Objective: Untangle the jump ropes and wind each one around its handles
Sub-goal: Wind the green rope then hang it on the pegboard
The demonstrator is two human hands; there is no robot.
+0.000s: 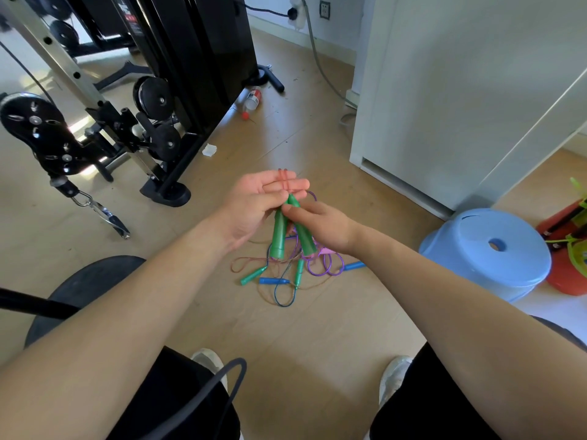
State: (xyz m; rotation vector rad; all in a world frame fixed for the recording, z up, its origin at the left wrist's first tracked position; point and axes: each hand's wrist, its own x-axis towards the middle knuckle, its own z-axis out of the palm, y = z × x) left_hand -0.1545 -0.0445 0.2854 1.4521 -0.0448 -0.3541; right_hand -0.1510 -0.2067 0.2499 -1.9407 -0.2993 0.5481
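Observation:
Two green jump-rope handles (279, 236) hang side by side in front of me, tips up. My left hand (257, 204) holds them near the tips, and a thin reddish rope (286, 182) runs over its straight fingers. My right hand (320, 227) pinches the right-hand handle (305, 241). Below on the floor lies a tangle (295, 271) of purple, blue and reddish ropes with two smaller green handles (254, 275), blue handles (273, 281) and a pink handle (324, 250).
A black weight machine (158, 100) with pulleys stands at the left. A blue plastic stool (489, 252) sits at the right beside red and green items (568, 249). A white cabinet (444, 100) rises behind. A bottle (252, 100) lies on the wooden floor. My feet (209, 363) are below.

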